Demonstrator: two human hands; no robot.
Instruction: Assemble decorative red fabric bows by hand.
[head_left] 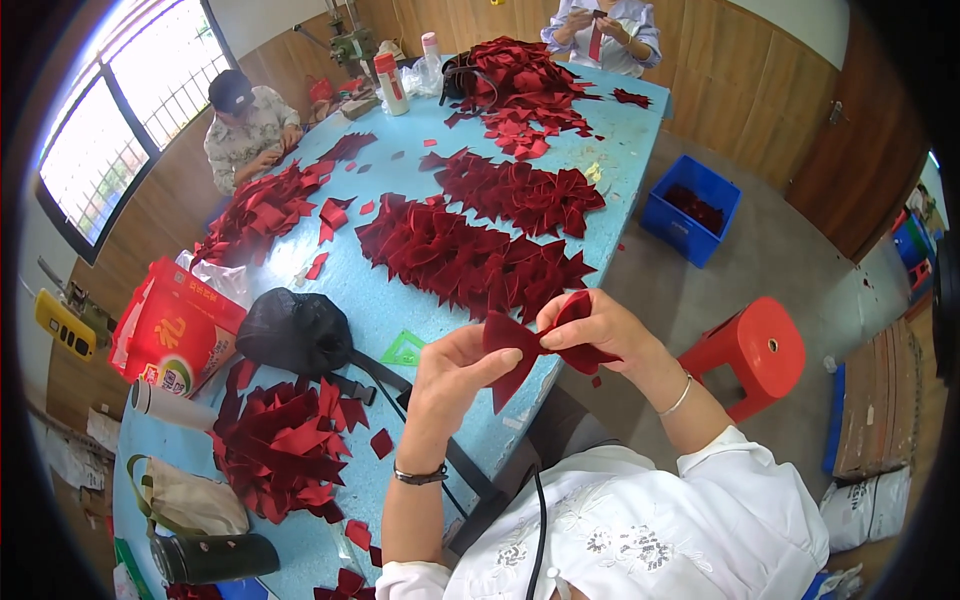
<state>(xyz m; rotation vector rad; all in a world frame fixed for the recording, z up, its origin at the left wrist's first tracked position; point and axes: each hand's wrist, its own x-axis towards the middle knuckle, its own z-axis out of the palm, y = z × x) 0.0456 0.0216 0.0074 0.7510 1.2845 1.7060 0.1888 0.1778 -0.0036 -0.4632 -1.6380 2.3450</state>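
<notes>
Between my two hands, above the table's near edge, is a dark red fabric bow [515, 338]. My left hand [462, 372] pinches its left loop, the thumb lying on the cloth. The fingers of my right hand [590, 328] close on it at the centre knot and right side. Just beyond, a long row of finished-looking red bows [470, 255] lies on the blue table [385, 345]. To the left of my left forearm sits a heap of red fabric pieces [280, 445].
A black bag [292, 332] with straps, a red carton [185, 325], a white bottle [170, 405] and a dark green flask [215, 556] stand on the left. A red stool [760, 350] and a blue crate [690, 210] are on the floor at right. Two people work across the table.
</notes>
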